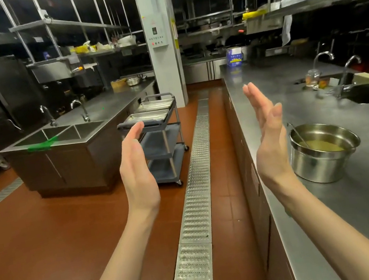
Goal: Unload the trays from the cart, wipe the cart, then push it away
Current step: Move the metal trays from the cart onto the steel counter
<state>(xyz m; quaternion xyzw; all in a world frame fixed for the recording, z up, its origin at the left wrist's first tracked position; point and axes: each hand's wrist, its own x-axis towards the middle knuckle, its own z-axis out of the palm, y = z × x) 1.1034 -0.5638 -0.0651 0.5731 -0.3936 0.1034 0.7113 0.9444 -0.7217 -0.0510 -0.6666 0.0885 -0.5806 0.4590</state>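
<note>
Holding both hands up at chest height, palms facing each other with a gap between them. Keeping the left hand (136,162) flat, fingers straight and together, thumb alongside, gripping nothing. Keeping the right hand (268,135) likewise flat and unclenched, fingers extended upward and slightly fanned, also holding nothing. Extending both bare forearms from the lower edge of the view.

Hovering the right hand over the edge of a long steel counter (325,214), near a steel pot (323,158) holding a yellowish liquid, with a thin handle leaning on its rim. Standing further along that counter, a glass jar (312,78) beside a sink with curved taps, and a blue-and-white box (234,57) at the far end.

Standing well ahead of the hands, a grey three-tier cart (167,142) on the red-brown floor, parked just beside a steel double sink unit (62,145). Carrying on its top shelf two steel trays (150,115), one behind the other; showing nothing visible on the lower two shelves. Lying over the near rim of the sink unit, a green cloth (42,144).

Running along the floor between cart and counter, a perforated metal drain grate (195,199). Rising behind the cart, a white pillar (155,22) with a control panel.
</note>
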